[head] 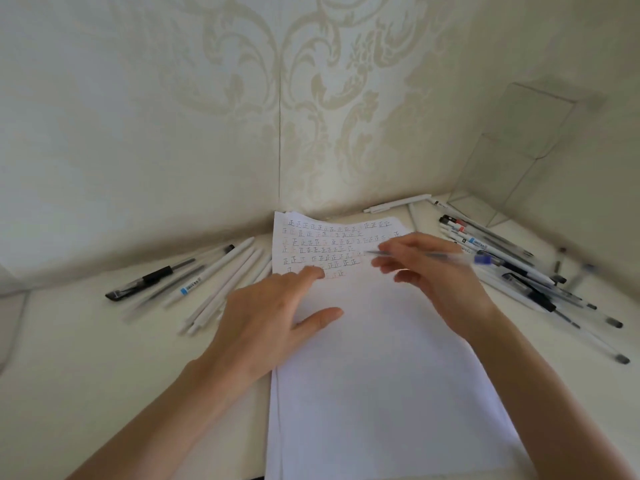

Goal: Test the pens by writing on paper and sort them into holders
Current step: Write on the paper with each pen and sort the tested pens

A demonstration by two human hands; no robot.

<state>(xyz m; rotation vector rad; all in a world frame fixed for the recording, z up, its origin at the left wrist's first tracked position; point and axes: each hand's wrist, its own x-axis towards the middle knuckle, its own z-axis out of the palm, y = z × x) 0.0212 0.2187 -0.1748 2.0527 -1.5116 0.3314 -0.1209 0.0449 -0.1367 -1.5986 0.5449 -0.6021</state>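
A white sheet of paper [374, 358] lies in the middle of the table, its top rows filled with small written marks. My left hand [273, 317] rests flat on the paper's left edge with fingers straight. Over the written rows, my right hand [436, 271] holds a clear pen with a blue end [481, 259], its tip pointing left just above the sheet. The image is blurred around that hand. A clear holder [512, 161] stands in the far right corner.
A group of white and black pens [207, 282] lies left of the paper. A larger heap of pens [512, 268] lies to the right, below the clear holder. One white pen [398, 203] rests by the wall behind the paper.
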